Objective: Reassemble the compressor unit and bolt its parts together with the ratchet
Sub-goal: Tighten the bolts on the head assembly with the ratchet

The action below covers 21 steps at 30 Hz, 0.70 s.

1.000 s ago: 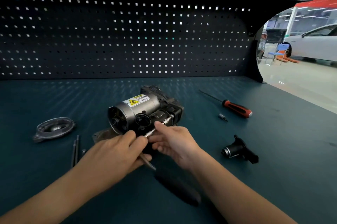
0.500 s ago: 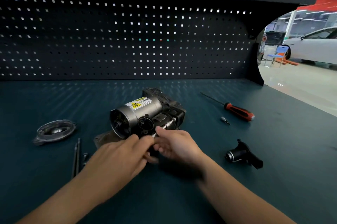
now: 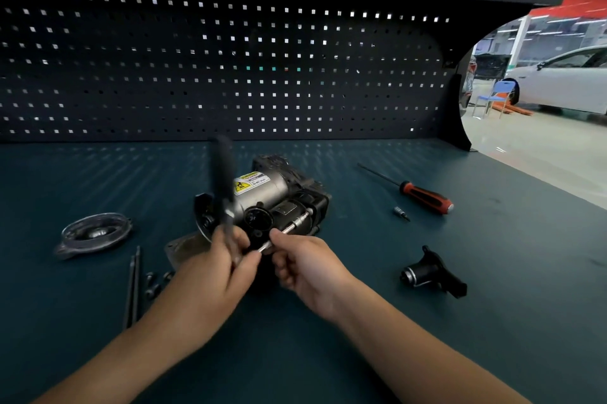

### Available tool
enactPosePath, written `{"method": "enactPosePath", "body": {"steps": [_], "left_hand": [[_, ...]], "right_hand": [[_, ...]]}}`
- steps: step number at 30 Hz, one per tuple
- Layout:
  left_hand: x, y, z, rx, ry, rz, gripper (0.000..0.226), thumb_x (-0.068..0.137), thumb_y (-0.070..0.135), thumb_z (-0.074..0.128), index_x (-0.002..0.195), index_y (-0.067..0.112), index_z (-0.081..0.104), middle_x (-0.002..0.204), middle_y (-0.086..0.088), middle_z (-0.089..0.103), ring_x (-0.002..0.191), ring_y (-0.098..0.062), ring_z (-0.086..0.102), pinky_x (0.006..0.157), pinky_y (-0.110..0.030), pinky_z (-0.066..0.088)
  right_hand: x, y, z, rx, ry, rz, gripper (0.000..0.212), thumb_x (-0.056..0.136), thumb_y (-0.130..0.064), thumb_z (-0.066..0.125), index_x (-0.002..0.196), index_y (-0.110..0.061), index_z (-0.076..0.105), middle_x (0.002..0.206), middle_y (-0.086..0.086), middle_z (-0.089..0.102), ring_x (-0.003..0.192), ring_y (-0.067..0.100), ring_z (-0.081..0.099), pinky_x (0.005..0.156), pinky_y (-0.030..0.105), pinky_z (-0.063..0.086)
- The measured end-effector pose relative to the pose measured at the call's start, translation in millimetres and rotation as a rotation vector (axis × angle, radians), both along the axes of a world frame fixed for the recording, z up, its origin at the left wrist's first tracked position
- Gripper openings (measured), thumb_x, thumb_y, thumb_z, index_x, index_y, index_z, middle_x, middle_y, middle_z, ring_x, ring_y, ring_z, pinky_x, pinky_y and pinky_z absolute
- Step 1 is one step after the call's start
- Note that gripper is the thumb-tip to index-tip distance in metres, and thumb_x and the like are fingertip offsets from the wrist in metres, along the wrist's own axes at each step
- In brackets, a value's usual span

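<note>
1. End cover (image 3: 95, 234): round ring-shaped part, flat on the bench top (image 3: 492, 338), far left, well apart from both hands.
2. Long bolts (image 3: 133, 285): two thin rods side by side, pointing away from the person. Small bolts (image 3: 152, 285) lie just beside them.
3. Left hand (image 3: 210, 275): fingers curled round the lower end of the ratchet (image 3: 223, 180). The black handle stands nearly upright, blurred, in front of the unit's left end.
4. Compressor unit (image 3: 272, 193): lies on its side at bench centre, directly beyond both hands. Its silver cylinder with the yellow warning label points back and to the right.
5. Extension bar (image 3: 289, 228): bright steel, long axis running from the hands up and to the right along the unit's near flank. Its far tip meets the black housing; the bolt head itself is too small to make out.
6. Right hand (image 3: 308, 267): thumb and fingers pinch the bar's near end, just beside the left hand.
7. Judgement: the handle must swing crosswise to that bar axis; the left hand drives and the right steadies.
8. Loose bit (image 3: 401, 212), red-handled screwdriver (image 3: 423, 195), black fitting (image 3: 430, 272): right side, untouched.
</note>
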<state>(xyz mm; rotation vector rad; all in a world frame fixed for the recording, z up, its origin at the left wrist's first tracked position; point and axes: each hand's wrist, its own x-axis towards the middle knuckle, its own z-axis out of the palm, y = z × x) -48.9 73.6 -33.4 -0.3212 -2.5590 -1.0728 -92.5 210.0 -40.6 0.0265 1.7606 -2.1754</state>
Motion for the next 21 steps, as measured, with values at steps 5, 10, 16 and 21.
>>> {"method": "enactPosePath", "body": {"steps": [5,10,16,21], "left_hand": [[7.7,1.7,5.6,-0.724,0.253,0.073,0.039,0.069,0.035,0.075,0.094,0.025,0.045,0.063,0.009,0.054,0.048,-0.009,0.058,0.037,-0.019,0.033],[-2.7,1.8,-7.6,0.311,-0.054,-0.039,0.018,0.097,0.029,0.037,0.083,0.020,0.041,0.050,0.004,0.051,0.042,-0.005,0.043,0.045,-0.016,0.036],[-10.4,-6.5,-13.8,0.388,-0.118,-0.052,0.016,0.098,0.022,0.040,0.083,0.016,0.042,0.049,0.004,0.051,0.038,-0.009,0.044,0.043,-0.018,0.037],[-11.1,-19.8,1.1,-0.787,0.457,-0.033,0.015,0.089,0.037,0.036,0.087,0.023,0.041,0.062,0.006,0.055,0.047,-0.013,0.057,0.049,-0.022,0.037]], "right_hand": [[0.7,0.9,0.3,-0.015,0.042,0.009,0.033,0.094,-0.022,0.053,0.061,-0.014,0.054,0.043,-0.006,0.049,0.037,0.005,0.044,0.039,0.015,0.035],[3.4,5.5,3.4,0.022,0.011,0.126,0.029,0.099,-0.028,0.042,0.075,-0.014,0.052,0.048,-0.004,0.053,0.039,0.006,0.044,0.041,0.016,0.031],[3.9,2.5,-0.3,-0.039,0.041,0.081,0.025,0.097,-0.015,0.047,0.072,-0.013,0.053,0.047,-0.005,0.054,0.040,0.004,0.044,0.042,0.014,0.032],[4.0,0.4,4.8,-0.070,0.024,0.065,0.027,0.097,-0.014,0.044,0.072,-0.009,0.052,0.048,-0.001,0.051,0.043,0.008,0.046,0.047,0.017,0.034]]}}
